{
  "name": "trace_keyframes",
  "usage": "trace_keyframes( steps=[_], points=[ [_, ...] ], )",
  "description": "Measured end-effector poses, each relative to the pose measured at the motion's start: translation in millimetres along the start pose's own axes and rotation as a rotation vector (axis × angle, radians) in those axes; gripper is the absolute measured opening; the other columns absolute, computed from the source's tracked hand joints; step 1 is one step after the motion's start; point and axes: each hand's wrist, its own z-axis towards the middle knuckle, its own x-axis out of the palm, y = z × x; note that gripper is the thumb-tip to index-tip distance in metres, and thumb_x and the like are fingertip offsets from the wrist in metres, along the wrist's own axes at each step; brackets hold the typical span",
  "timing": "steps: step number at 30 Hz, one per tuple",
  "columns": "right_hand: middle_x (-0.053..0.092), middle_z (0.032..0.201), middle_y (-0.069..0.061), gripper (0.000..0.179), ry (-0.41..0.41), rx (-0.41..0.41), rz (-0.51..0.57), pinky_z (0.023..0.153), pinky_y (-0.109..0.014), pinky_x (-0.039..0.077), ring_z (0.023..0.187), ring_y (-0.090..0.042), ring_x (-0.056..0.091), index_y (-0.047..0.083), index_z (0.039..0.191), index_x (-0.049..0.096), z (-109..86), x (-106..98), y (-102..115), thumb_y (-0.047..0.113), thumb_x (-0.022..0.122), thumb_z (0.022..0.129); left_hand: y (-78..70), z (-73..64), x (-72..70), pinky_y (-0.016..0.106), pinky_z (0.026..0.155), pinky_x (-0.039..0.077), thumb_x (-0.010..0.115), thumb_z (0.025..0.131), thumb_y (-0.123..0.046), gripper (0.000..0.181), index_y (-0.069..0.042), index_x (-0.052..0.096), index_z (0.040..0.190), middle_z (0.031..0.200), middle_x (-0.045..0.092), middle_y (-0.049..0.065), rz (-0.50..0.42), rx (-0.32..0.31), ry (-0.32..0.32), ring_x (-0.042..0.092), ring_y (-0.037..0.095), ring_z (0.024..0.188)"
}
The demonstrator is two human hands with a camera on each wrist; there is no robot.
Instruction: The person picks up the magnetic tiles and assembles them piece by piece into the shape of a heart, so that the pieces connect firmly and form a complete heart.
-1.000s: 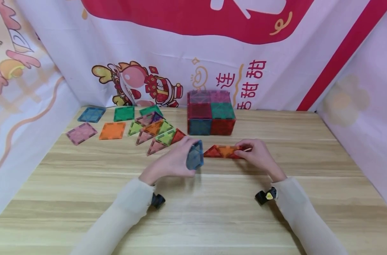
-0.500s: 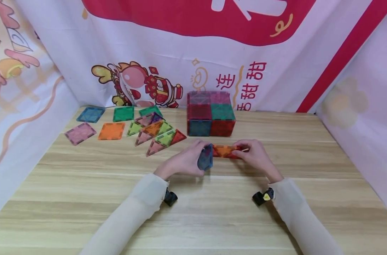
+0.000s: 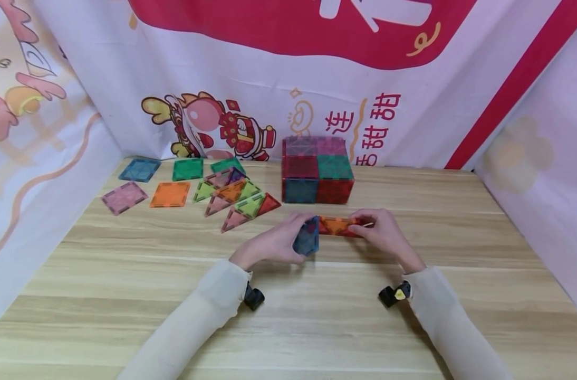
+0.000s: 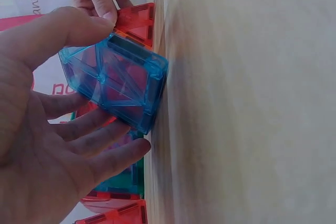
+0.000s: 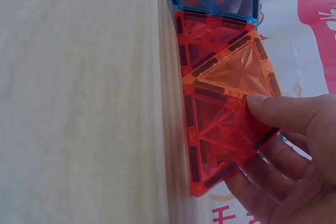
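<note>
My left hand [image 3: 275, 240] holds a blue square magnetic tile [image 3: 307, 240] on edge, thumb on its upper edge and fingers along the other side. Its edge meets the left end of a standing strip of triangular tiles. That strip has an orange triangle [image 5: 239, 69] between two red triangles, the nearer red triangle [image 5: 218, 135] under my right hand [image 3: 385, 235]. My right thumb presses the front of the strip while the fingers lie behind it. In the right wrist view, the blue tile's bottom edge lines up against the far red triangle [image 5: 210, 32].
A box built of coloured tiles [image 3: 336, 190] stands behind the hands. To the left lie flat tiles: an orange square [image 3: 170, 195], a pink square [image 3: 124, 197], a blue square [image 3: 140, 170], green squares and joined triangles [image 3: 250, 205]. A printed cloth [image 3: 250, 63] rises behind the table.
My left hand has carried the blue tile rightward from a gap to the strip's left end, where it has stayed over the last half second. My right hand has kept its hold.
</note>
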Motion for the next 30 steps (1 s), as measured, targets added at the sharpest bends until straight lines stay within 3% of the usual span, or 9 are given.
trace_keyframes(
  steps=[13,22,30],
  points=[
    [0.071,0.098,-0.014,0.015,0.026,0.014,0.002,0.078,-0.039,0.056,0.088,-0.023,0.065,0.002,0.098,0.072,3.2,5.1,8.2,0.007,0.070,0.084,12.9,-11.5,-1.4,0.044,0.107,0.038,0.075,0.078,-0.020,0.086,-0.010,0.028,0.149,0.148,0.037,0.013,-0.014,-0.015,-0.012,0.041,0.026,0.132],
    [0.071,0.093,-0.011,0.015,0.091,-0.028,-0.012,0.076,-0.037,0.056,0.083,-0.019,0.063,0.003,0.098,0.072,12.4,19.7,25.1,0.010,0.071,0.084,28.3,-30.0,-8.9,0.045,0.106,0.038,0.075,0.074,-0.021,0.089,-0.012,0.028,0.150,0.147,0.036,0.014,0.003,-0.041,-0.037,0.043,0.026,0.127],
    [0.070,0.095,-0.010,0.017,0.168,-0.117,0.058,0.078,-0.036,0.056,0.086,-0.020,0.063,0.003,0.099,0.070,34.3,18.0,55.9,0.011,0.072,0.084,41.6,-42.0,-12.8,0.047,0.109,0.034,0.077,0.075,-0.022,0.088,-0.013,0.030,0.149,0.148,0.035,0.013,-0.071,-0.049,-0.069,0.039,0.027,0.132]
  ],
)
